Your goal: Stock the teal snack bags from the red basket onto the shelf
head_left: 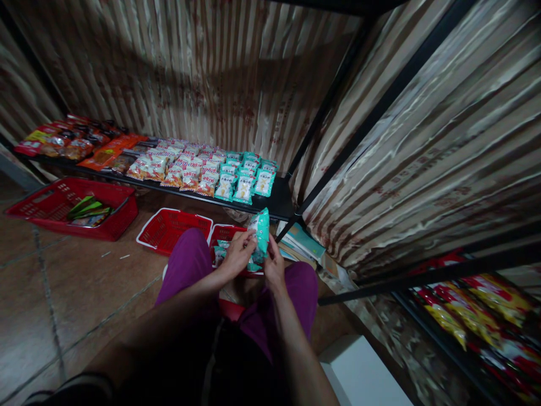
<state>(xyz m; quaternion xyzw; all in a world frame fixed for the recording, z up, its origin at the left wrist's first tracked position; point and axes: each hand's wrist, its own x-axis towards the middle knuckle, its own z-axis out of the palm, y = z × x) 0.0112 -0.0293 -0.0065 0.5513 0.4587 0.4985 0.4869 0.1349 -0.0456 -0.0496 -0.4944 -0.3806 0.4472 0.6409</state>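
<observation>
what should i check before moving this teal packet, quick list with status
1. Grip on the held teal packet: ok, left hand and right hand both on it.
2. Packet seal intact: cannot tell, fingers cover part of it.
3. Packet lifted free of the red basket below: cannot tell, they overlap in view.
4. Matching teal packets on the shelf visible: ok.
5. Shelf surface showing right of those packets: ok.
</observation>
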